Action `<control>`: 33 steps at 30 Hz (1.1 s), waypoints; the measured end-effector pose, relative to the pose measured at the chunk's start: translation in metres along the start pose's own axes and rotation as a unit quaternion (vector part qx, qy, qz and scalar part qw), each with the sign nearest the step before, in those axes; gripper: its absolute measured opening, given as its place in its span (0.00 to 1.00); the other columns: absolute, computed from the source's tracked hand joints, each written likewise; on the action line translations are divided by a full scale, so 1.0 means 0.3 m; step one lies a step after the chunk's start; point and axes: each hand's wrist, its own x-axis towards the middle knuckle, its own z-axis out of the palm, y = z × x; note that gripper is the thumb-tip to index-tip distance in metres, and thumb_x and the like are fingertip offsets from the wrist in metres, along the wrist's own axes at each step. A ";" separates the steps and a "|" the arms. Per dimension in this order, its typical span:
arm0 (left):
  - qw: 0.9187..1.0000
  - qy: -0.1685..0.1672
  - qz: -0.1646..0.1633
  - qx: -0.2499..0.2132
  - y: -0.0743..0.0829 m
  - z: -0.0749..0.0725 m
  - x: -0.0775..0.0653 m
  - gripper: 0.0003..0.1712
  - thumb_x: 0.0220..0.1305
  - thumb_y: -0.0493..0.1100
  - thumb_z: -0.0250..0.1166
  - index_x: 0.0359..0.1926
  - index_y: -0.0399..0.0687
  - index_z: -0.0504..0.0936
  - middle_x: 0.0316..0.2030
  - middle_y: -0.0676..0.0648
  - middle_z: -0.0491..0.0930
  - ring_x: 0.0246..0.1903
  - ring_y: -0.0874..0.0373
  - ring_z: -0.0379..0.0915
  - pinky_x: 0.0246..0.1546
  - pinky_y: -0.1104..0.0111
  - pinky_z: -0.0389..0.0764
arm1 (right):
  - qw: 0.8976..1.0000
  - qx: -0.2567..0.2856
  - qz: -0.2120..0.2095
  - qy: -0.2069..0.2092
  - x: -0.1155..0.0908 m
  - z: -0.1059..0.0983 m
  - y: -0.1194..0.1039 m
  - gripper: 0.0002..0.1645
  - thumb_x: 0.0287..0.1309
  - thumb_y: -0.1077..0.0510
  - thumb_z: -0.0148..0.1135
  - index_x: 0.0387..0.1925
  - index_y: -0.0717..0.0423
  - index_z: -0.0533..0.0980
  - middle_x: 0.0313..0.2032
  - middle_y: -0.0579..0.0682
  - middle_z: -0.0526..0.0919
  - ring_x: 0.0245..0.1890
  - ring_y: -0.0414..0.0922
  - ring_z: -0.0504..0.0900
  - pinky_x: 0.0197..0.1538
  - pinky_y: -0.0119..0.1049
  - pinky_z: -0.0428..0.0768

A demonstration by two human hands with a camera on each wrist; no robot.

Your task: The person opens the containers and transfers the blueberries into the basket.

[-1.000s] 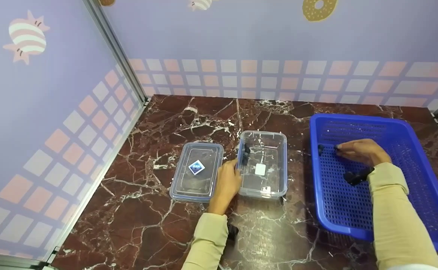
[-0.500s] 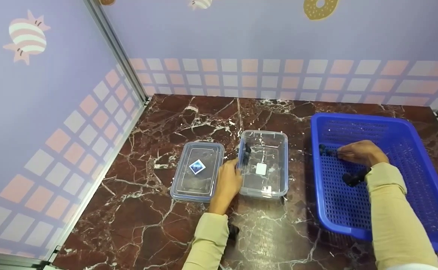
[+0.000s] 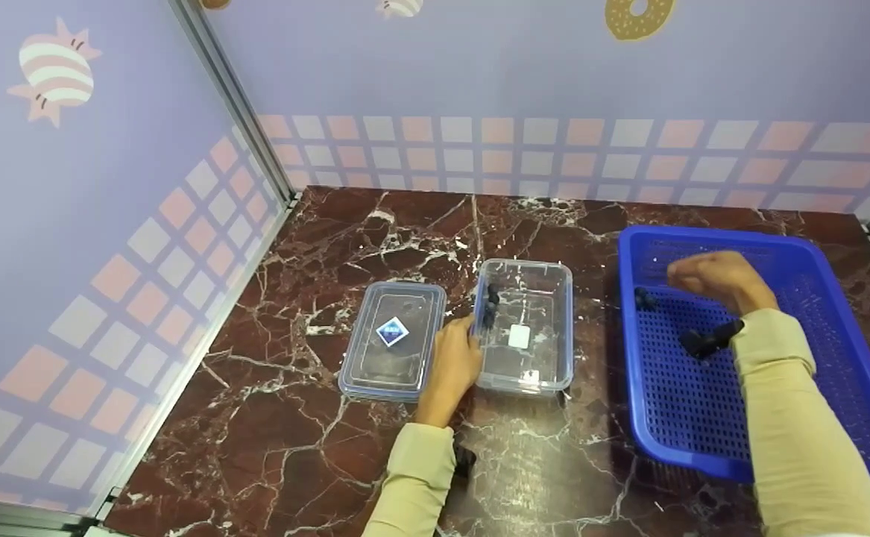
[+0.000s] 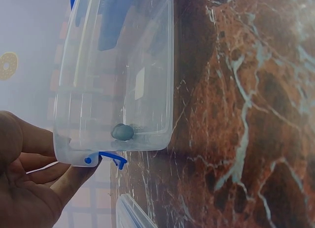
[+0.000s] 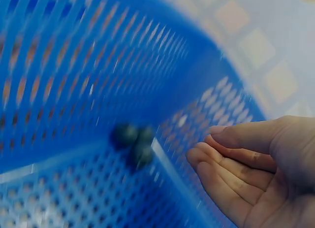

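A clear plastic food container (image 3: 543, 317) with blue-edged sides stands uncovered in the middle of the table. My left hand (image 3: 455, 358) grips its left rim, thumb and fingers on either side of the wall (image 4: 88, 114). Inside, along the left wall, lie a few dark round berries (image 4: 122, 132) that look like blueberries. My right hand (image 3: 725, 280) is over the blue basket (image 3: 632, 373), its fingers (image 5: 221, 181) loosely bent with nothing seen between them. Three more of the dark berries (image 5: 135, 142) sit together in the basket's far left corner, apart from the fingertips.
Left of the container lies its clear lid (image 3: 405, 365) with a blue diamond sticker, close to my left hand. A blue side clip (image 4: 113, 158) hangs off the container. Patterned panels (image 3: 435, 74) enclose the marbled table (image 3: 278, 425) at the back and sides.
My right hand was down at the berries in the basket corner; it has lifted up and away from them, and they are left clustered there. My left hand stays on the container.
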 end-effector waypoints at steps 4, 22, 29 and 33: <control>1.000 0.004 0.006 -0.005 -0.001 0.001 -0.001 0.20 0.56 0.28 0.58 0.51 0.29 0.79 0.47 0.34 0.81 0.51 0.39 0.77 0.56 0.55 0.75 | 0.999 -0.019 -0.027 0.036 -0.001 0.044 -0.099 0.33 0.65 0.52 0.57 0.65 0.66 0.64 0.51 0.47 0.83 0.42 0.31 0.82 0.64 0.40 0.72; 1.000 0.005 0.006 0.001 -0.009 0.003 -0.001 0.19 0.56 0.28 0.59 0.51 0.29 0.79 0.46 0.35 0.82 0.50 0.40 0.78 0.55 0.55 0.76 | 0.984 -0.120 -0.127 0.032 0.050 0.381 -0.340 0.21 0.59 0.57 0.63 0.50 0.67 0.78 0.42 0.58 0.86 0.30 0.32 0.83 0.42 0.29 0.83; 1.000 0.014 0.007 -0.006 -0.006 0.001 -0.004 0.19 0.56 0.28 0.60 0.50 0.29 0.80 0.46 0.35 0.82 0.49 0.40 0.78 0.54 0.55 0.77 | 0.981 -0.135 -0.136 0.015 0.092 0.496 -0.333 0.16 0.58 0.60 0.62 0.44 0.69 0.81 0.31 0.53 0.87 0.24 0.32 0.81 0.34 0.26 0.82; 1.000 0.013 0.006 -0.009 -0.002 0.001 -0.003 0.19 0.56 0.28 0.60 0.51 0.29 0.80 0.46 0.35 0.82 0.49 0.41 0.79 0.53 0.55 0.77 | 0.984 -0.133 -0.120 0.004 0.112 0.551 -0.320 0.16 0.57 0.61 0.63 0.43 0.69 0.81 0.27 0.49 0.87 0.22 0.33 0.80 0.29 0.22 0.80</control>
